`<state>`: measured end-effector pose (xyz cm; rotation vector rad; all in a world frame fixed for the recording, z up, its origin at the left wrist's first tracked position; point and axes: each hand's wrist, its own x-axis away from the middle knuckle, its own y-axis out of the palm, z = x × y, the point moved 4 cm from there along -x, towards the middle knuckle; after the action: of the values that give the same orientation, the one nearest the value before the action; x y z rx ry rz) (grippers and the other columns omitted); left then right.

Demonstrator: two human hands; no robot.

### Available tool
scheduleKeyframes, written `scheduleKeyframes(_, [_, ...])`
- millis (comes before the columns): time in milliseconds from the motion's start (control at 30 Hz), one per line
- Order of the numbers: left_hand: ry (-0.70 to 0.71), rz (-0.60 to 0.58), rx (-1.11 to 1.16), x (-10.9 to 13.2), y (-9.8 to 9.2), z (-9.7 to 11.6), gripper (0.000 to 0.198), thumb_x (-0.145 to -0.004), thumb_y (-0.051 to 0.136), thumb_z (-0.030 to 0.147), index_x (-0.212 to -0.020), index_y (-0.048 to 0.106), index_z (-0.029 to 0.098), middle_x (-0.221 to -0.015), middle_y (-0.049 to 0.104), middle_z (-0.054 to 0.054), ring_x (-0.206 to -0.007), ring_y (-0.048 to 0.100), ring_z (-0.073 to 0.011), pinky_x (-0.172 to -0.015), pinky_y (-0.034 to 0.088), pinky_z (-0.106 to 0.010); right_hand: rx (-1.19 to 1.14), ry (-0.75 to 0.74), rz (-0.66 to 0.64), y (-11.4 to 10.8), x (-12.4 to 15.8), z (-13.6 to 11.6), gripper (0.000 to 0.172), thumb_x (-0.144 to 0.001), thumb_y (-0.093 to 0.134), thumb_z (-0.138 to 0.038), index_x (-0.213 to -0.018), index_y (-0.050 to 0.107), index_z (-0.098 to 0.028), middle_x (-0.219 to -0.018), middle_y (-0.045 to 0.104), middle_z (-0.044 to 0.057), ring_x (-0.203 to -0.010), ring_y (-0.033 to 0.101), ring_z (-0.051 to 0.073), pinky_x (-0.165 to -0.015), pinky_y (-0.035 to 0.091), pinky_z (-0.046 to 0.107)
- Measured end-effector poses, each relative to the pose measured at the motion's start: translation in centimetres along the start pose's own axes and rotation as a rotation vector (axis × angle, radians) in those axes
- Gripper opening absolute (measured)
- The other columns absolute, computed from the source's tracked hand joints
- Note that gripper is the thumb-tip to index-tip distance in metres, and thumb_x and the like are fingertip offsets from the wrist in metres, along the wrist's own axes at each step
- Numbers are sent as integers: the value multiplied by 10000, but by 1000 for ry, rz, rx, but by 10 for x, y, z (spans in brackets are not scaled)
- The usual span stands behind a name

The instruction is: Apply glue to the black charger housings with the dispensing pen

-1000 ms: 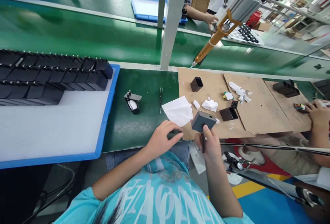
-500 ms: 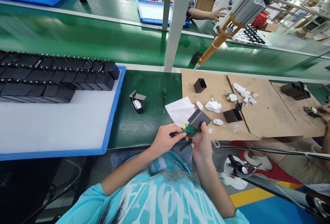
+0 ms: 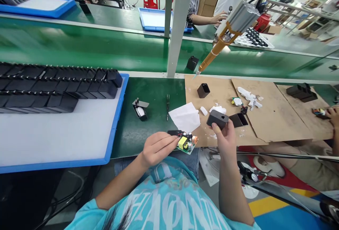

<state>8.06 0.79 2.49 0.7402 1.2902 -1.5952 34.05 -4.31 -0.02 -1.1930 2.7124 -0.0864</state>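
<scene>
My left hand [image 3: 160, 148] pinches a circuit board [image 3: 186, 144] by its left end. Its component side faces up, with a yellow transformer and several capacitors, and a black piece [image 3: 174, 132] shows behind my fingertips. To the right, my right hand [image 3: 226, 136] grips a black plastic housing [image 3: 217, 118] with a small hole in its visible end. The board and this housing are apart. A sheet of white paper [image 3: 185, 117] lies behind the board. Just right of the held housing, another black housing [image 3: 239, 120] rests on the cardboard [image 3: 254, 134].
Tweezers [image 3: 167, 107] and a small open black case [image 3: 140, 110] lie on the green bench. A blue-rimmed tray [image 3: 112, 131] of black housings stands left. An orange-brown dispenser nozzle [image 3: 212, 59] hangs over the cardboard. A co-worker's hand [image 3: 334, 117] is at the far right.
My hands have moved apart; the right one went right with the dark housing. The circuit board turned from its green underside to its component side in my left hand.
</scene>
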Motion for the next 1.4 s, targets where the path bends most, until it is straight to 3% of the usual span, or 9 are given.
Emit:
scheduleKeyframes(200, [106,-100,-103,-9,-15,4,188,-885,601,37,-1055,675,65,-923,753,-103,-854,704,-171,-770,609,-296,674,-471,-40,-5,-40,-22,387,-827,591,-251,-1214,578,-241,-1225,618,107,-1167,578,273,-1019,457,482])
scheduleKeyframes(333, [104,-145,-130,-9,-18,0,200,-904,578,43,-1081,665,76,-942,757,-97,-866,707,-169,-771,614,-300,888,-475,-67,3,-74,-16,413,-843,521,-220,-1255,548,-207,-1247,586,157,-1190,558,308,-973,484,480])
scheduleKeyframes(533, [89,-106,-122,9,-11,-18,268,-860,642,37,-1113,659,121,-957,751,-81,-861,699,-175,-733,614,-303,949,-452,-192,14,-103,7,494,-817,471,-148,-1304,544,-193,-1332,542,168,-1188,553,328,-938,503,493])
scheduleKeyframes(667, [54,-93,-112,13,-8,-25,295,-821,674,10,-1098,658,109,-933,743,-96,-845,688,-183,-703,609,-304,912,-484,-264,15,-95,7,439,-831,465,-152,-1240,607,-225,-1366,542,114,-1333,423,315,-1077,391,519])
scheduleKeyframes(833, [38,-114,-83,12,-4,-25,275,-826,670,19,-1088,651,102,-926,738,-100,-862,684,-185,-713,603,-306,819,-420,-319,31,-76,10,219,-836,592,-330,-984,708,-219,-1055,690,121,-1113,556,329,-1034,371,563])
scheduleKeyframes(933, [47,-123,-85,14,-4,-25,278,-817,671,8,-1080,652,96,-920,735,-108,-839,673,-190,-693,594,-312,712,-344,-281,39,-66,9,200,-827,613,-341,-944,699,-203,-1043,691,137,-1105,548,344,-1052,310,606])
scheduleKeyframes(1033, [55,-149,-86,15,-3,-25,274,-819,662,0,-1079,650,83,-923,730,-119,-834,658,-197,-689,585,-322,528,-258,-262,43,-50,4,257,-850,598,-384,-1024,659,-204,-1080,681,131,-1067,583,299,-1015,397,539])
scheduleKeyframes(1167, [49,-209,-80,15,0,-26,259,-843,629,3,-1089,638,82,-919,724,-114,-834,653,-197,-700,576,-327,202,-91,-345,47,-17,4,332,-886,554,-446,-1148,578,-243,-1054,713,86,-916,679,219,-811,560,396])
scheduleKeyframes(1400, [53,-423,-80,12,16,-25,214,-924,524,68,-1091,633,147,-915,718,-71,-824,672,-175,-734,558,-316,-153,179,-407,40,18,13,330,-912,511,-451,-1165,558,-245,-1103,724,97,-731,718,185,-625,588,335])
